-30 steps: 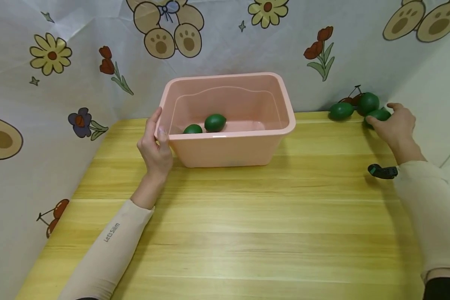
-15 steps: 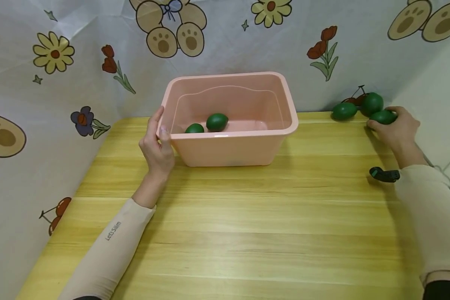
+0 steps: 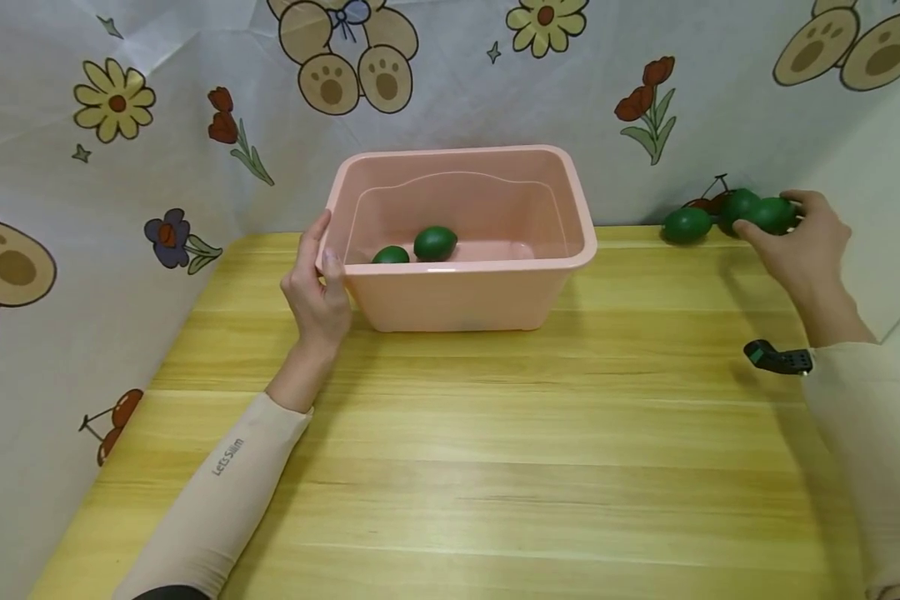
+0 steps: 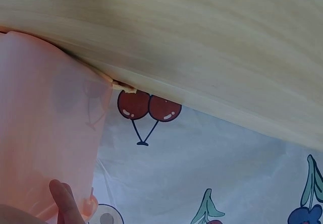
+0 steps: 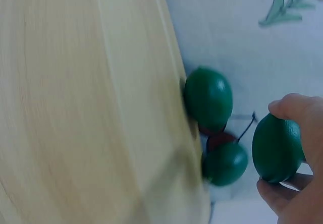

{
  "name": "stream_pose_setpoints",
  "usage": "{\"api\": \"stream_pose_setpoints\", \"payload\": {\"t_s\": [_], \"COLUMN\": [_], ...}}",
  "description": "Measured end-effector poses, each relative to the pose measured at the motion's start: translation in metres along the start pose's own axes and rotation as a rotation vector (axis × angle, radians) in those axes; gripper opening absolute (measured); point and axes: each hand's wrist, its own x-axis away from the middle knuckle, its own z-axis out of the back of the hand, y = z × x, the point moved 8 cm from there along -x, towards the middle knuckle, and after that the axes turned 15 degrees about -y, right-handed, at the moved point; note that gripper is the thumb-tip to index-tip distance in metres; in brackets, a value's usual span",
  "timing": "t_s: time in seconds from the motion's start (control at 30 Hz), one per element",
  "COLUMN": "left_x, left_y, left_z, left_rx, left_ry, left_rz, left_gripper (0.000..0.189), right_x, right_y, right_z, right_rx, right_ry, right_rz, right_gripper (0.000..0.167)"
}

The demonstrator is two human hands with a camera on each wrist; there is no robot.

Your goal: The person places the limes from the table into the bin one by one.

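Note:
My left hand (image 3: 318, 300) grips the left rim of a pink plastic bin (image 3: 457, 302), thumb on the near side. Inside the bin lie two green limes, one lime (image 3: 435, 243) whole in sight and a second lime (image 3: 392, 255) partly behind the front wall. At the far right, my right hand (image 3: 813, 246) pinches a lime (image 5: 276, 148) between thumb and fingers, raised off the table. Two more limes stay on the table by the back wall, a left lime (image 3: 686, 225) and a rounder-looking lime (image 3: 735, 205) partly behind the held one.
A printed cloth (image 3: 457, 92) with bears and flowers hangs behind the wooden table (image 3: 510, 450) and on the left. A pale wall (image 3: 881, 225) borders the right side. A black device (image 3: 776, 357) sticks out at my right wrist.
My right hand has closed its hold on the nearest lime and lifted it from the table, slightly up and right. My left hand keeps its hold on the bin.

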Motion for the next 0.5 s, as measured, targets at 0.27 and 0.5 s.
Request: {"api": "stream_pose_setpoints", "payload": {"t_s": [0.27,0.5], "left_x": [0.000,0.000], "left_y": [0.000,-0.001], "left_z": [0.000,0.000], "left_rx": [-0.011,-0.005], "left_ry": [0.017,0.021], "left_rz": [-0.001,-0.003], "left_gripper": [0.064,0.064], "right_x": [0.013,0.028], "right_y": [-0.062,-0.112], "right_z": [-0.003,-0.011], "right_rx": [0.050,0.048], "right_ry": [0.059,0.077], "right_rz": [0.144,0.248], "right_gripper": [0.081,0.077]}}
